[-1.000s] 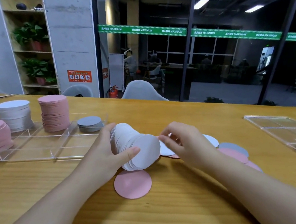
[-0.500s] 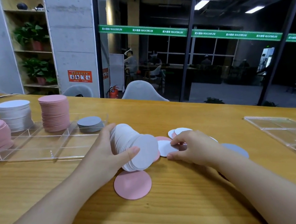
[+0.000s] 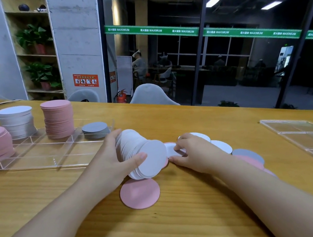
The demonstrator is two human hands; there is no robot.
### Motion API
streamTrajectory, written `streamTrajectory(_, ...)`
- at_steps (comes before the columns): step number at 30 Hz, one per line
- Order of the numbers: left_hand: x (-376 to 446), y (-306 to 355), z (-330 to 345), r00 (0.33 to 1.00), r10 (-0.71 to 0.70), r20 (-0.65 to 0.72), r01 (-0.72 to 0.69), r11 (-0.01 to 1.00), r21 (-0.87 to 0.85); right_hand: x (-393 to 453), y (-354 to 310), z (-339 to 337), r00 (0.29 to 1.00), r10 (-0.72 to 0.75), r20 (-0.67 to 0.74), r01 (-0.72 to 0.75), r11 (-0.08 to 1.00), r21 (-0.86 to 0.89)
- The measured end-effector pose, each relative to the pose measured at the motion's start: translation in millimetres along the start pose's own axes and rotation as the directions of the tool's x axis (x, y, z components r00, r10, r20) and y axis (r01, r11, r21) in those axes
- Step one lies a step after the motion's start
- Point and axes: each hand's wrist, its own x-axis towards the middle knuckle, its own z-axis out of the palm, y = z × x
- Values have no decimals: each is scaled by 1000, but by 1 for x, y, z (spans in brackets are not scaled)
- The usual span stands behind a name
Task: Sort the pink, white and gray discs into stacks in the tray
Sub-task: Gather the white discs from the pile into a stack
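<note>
Hands: left hand (image 3: 107, 165) clamps fanned round white discs (image 3: 143, 157); right hand (image 3: 196, 153) pinches 1 flat white disc (image 3: 171, 150).

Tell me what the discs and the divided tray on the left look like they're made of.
White discs in the left hand: thin, matte, probably card or foam sheet; they fan without creasing. The pink stack and gray stack look the same, with no glare. Divided tray: clear, glossy, rigid, likely acrylic; the table grain shows through and its edges catch light.

Four stacks (image 3: 58, 118) are set in the tray (image 3: 40, 155) toward the counter's (image 3: 189, 226) left edge; loose discs (image 3: 220, 146) are spread mid-counter.
</note>
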Motion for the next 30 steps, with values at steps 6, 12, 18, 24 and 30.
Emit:
streamTrajectory(6,1,-1,1,1000,0,-2,0,1000,8,7,-15,7,995,-66,-80,34,938,-346)
streamTrajectory(12,1,-3,2,1000,9,-3,-9,1000,6,-11,-1,5,957,157,-244,-61,932,359)
streamTrajectory(18,2,-5,2,1000,23,-14,-23,1000,2,-22,-5,8,815,-6,-579,375,768,520)
streamTrajectory(24,1,-4,0,999,44,7,-45,998,40,-17,-17,19,817,-243,-523,407,886,223)
streamTrajectory(30,0,-6,1,996,81,43,-85,989,117,-19,-21,20,845,-236,-479,415,856,309)
